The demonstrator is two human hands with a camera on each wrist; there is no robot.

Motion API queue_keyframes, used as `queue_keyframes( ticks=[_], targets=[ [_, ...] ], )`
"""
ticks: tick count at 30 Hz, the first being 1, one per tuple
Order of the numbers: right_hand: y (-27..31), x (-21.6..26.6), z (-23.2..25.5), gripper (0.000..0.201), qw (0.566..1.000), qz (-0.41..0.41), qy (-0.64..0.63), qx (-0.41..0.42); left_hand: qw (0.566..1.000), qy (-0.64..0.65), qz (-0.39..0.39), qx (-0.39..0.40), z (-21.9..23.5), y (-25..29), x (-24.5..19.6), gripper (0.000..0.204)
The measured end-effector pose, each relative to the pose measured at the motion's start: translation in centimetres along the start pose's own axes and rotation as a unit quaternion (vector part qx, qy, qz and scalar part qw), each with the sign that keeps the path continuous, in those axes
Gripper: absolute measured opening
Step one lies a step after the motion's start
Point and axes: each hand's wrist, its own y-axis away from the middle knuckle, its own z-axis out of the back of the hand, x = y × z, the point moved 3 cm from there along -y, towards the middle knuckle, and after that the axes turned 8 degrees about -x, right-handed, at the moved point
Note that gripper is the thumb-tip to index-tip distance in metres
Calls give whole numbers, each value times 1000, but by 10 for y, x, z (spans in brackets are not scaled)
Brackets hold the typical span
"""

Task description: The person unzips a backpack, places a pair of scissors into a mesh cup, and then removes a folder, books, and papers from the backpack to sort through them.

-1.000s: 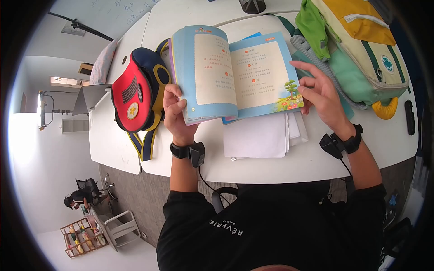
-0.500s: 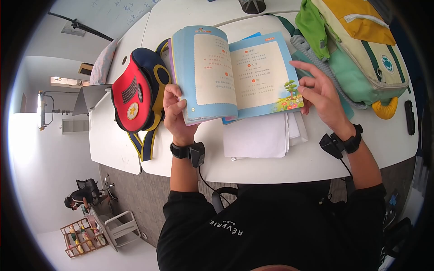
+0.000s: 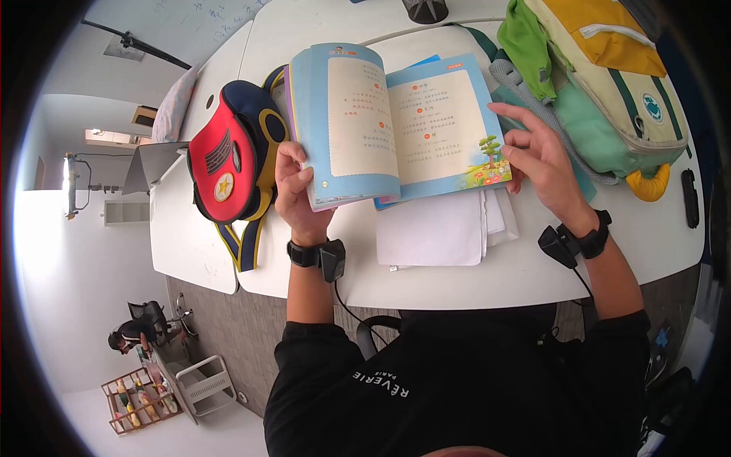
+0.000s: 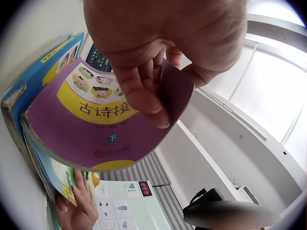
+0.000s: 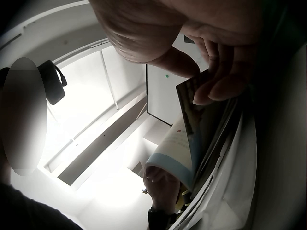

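An open book (image 3: pixel 438 126) with blue-bordered pages of printed text is held up over the table, its right page showing a small tree picture. My left hand (image 3: pixel 295 194) grips the left side, thumb in front. The left wrist view shows that hand's fingers over the book's purple cover (image 4: pixel 76 124), which bends under them. At the right page's lower outer edge is my right hand (image 3: pixel 542 160), index finger stretched along the edge. Thumb and fingers of the right hand (image 5: pixel 216 62) pinch the book's corner in the right wrist view.
White papers (image 3: pixel 430 236) lie under the book, above a blue book (image 4: pixel 36 72). To the left sits a red and navy backpack (image 3: pixel 221 164); a green, cream and yellow backpack (image 3: pixel 609 99) lies to the right. A black case (image 3: pixel 690 198) rests near the table's (image 3: pixel 533 282) right edge.
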Motion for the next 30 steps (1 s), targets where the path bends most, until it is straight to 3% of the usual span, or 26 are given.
queue_keyframes(
  ticks=[16,30],
  targets=[
    [-1,-2,2,48,999,-28,-36,-4,1000,7,2,-10,-2,-1,1,22],
    [0,-1,0,54,1000,0,-13,-6,1000,15,6,-13,0,-1,1,21]
  ],
)
